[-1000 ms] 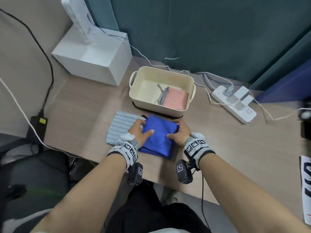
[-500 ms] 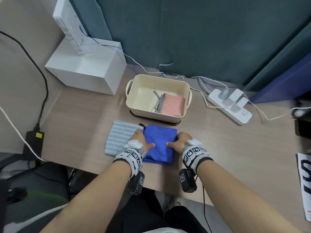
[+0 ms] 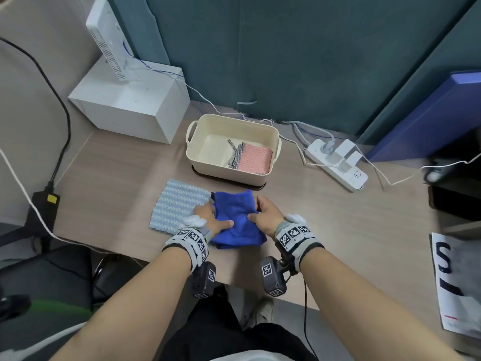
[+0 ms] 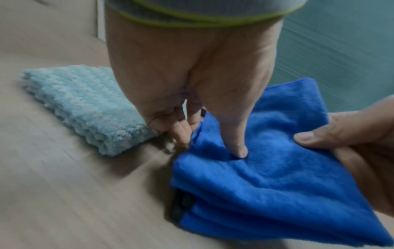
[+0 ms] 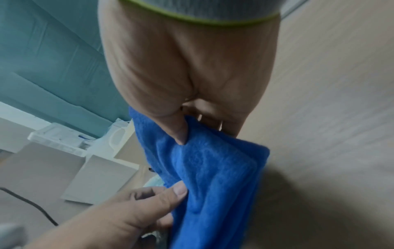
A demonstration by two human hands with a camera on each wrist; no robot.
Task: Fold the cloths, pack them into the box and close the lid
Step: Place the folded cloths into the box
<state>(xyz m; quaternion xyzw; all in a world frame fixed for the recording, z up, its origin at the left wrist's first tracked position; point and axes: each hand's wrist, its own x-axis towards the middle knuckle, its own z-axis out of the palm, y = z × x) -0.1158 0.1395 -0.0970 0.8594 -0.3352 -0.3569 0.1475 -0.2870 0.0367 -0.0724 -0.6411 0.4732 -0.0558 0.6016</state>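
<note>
A folded blue cloth (image 3: 236, 222) sits at the table's near edge, held from both sides. My left hand (image 3: 218, 217) pinches its left side, thumb on top and fingers under the edge (image 4: 211, 144). My right hand (image 3: 256, 213) pinches the right side the same way (image 5: 198, 133). The blue cloth (image 4: 266, 168) is bunched and partly raised off the table. A folded light-blue cloth (image 3: 179, 207) lies just to its left. Behind them stands the open cream box (image 3: 197, 149), with a folded pink cloth (image 3: 253, 158) in its right half. A dark lid (image 3: 257, 187) shows under the box.
A white box (image 3: 135, 105) with a white device on it stands at the back left. A white power strip (image 3: 338, 162) and its cables lie right of the cream box. A printed sheet (image 3: 453, 282) lies at the right edge. A black cable runs down the left.
Both hands went from pressing flat on the blue cloth to pinching its sides. The cloth has bunched between them and begun to rise from the table.
</note>
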